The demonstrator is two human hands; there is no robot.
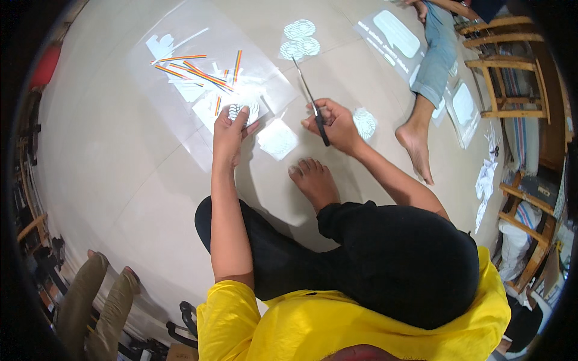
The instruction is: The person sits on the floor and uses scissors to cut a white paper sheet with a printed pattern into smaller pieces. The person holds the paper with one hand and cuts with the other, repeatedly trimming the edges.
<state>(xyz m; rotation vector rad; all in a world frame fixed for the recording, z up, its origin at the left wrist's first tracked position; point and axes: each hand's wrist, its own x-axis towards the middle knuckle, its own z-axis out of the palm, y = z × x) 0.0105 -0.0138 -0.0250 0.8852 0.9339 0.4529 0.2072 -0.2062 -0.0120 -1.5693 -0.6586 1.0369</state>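
My left hand (229, 137) is closed, pinching a round white sticker-like cutout (245, 113) with a dark wavy pattern between thumb and fingers. A little to its right, my right hand (338, 126) grips a pair of scissors (307, 87) by the black handle. The blades point up and away from me, and look nearly together. Between and below the hands lies a small stack of pale square sheets (277, 141). Another round patterned cutout (364, 124) rests on the floor beside my right wrist. Several more round cutouts (299, 40) are grouped beyond the scissor tips.
A clear plastic sheet (180, 129) at far left bears white scraps and rainbow-striped strips (208, 76). Another person's leg (435, 66) stretches in at right, near printed sheets (397, 39). Wooden racks (509, 63) line the right. Someone's trousered legs (111, 307) are at lower left.
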